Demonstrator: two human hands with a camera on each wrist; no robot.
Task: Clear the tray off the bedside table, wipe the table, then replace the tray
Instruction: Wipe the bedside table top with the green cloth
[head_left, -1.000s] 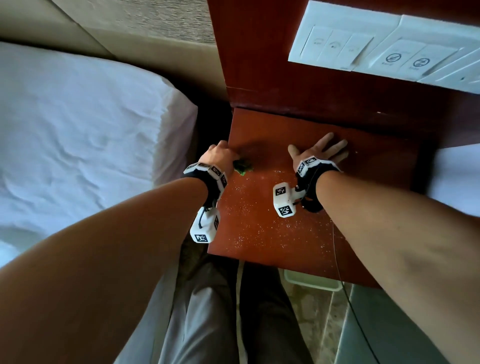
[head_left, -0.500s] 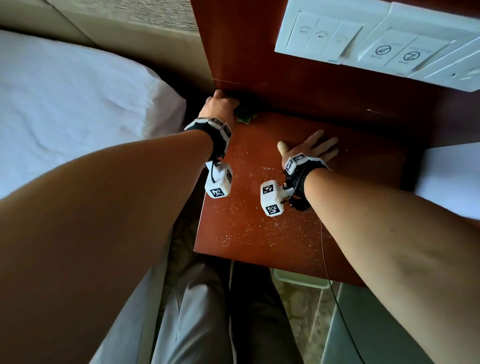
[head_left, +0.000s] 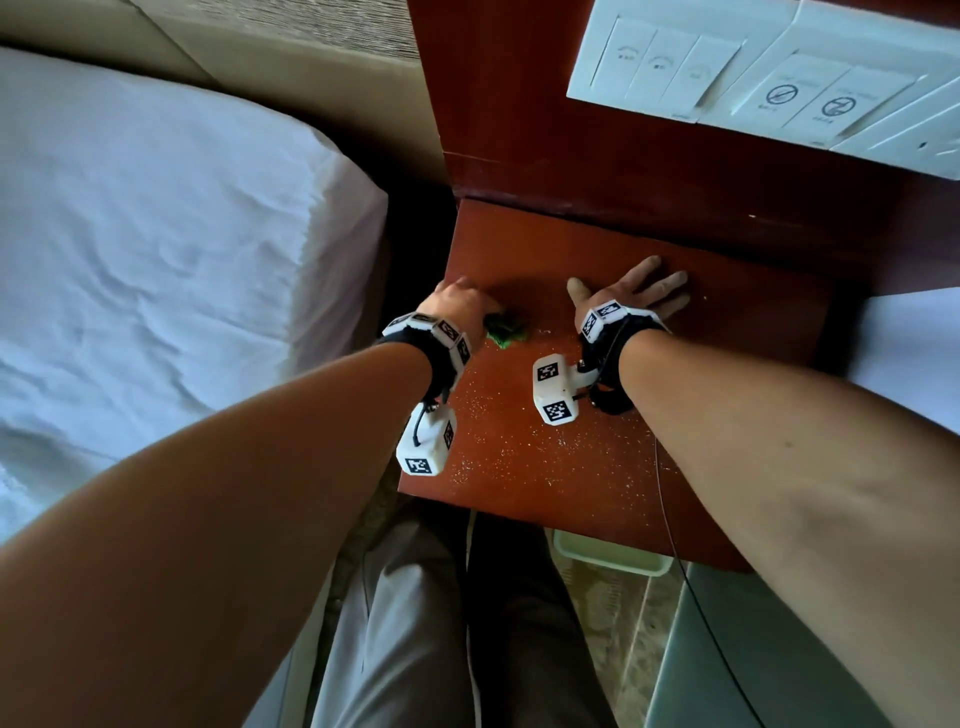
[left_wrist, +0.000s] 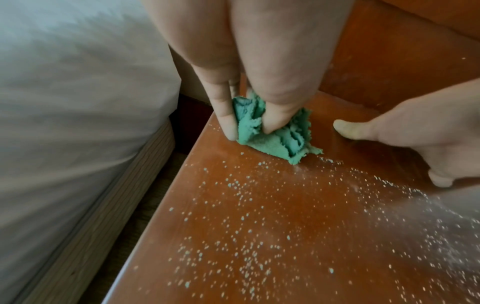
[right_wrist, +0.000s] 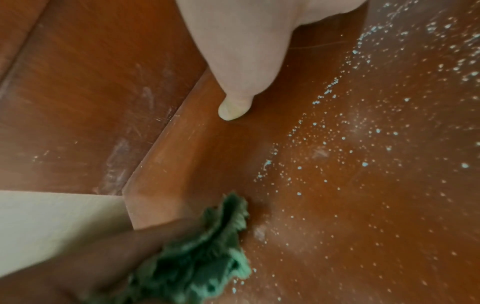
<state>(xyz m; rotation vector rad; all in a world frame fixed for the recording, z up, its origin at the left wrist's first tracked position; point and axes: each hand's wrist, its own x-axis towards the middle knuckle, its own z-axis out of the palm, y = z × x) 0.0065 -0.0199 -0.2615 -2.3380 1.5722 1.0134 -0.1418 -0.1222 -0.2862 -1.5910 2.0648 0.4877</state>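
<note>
The reddish wooden bedside table (head_left: 613, 467) carries scattered white specks over its near half. My left hand (head_left: 462, 306) grips a crumpled green cloth (head_left: 506, 330) and presses it onto the table near the left edge; in the left wrist view the fingers (left_wrist: 226, 115) curl round the cloth (left_wrist: 275, 133). My right hand (head_left: 634, 293) lies flat with spread fingers on the table's middle, right of the cloth; its thumb (right_wrist: 235, 109) touches the wood. The cloth (right_wrist: 197, 257) also shows in the right wrist view. No tray is visible on the table.
A bed with a white sheet (head_left: 156, 260) lies left of the table, across a dark gap. A wooden back panel holds a white switch plate (head_left: 753, 78). A pale green bin rim (head_left: 608, 558) peeks out under the table's front edge. My legs (head_left: 415, 649) are below.
My left hand with the green cloth went to the table's back left corner, then pulled back toward me along the left side. My right hand stayed flat on the table.
</note>
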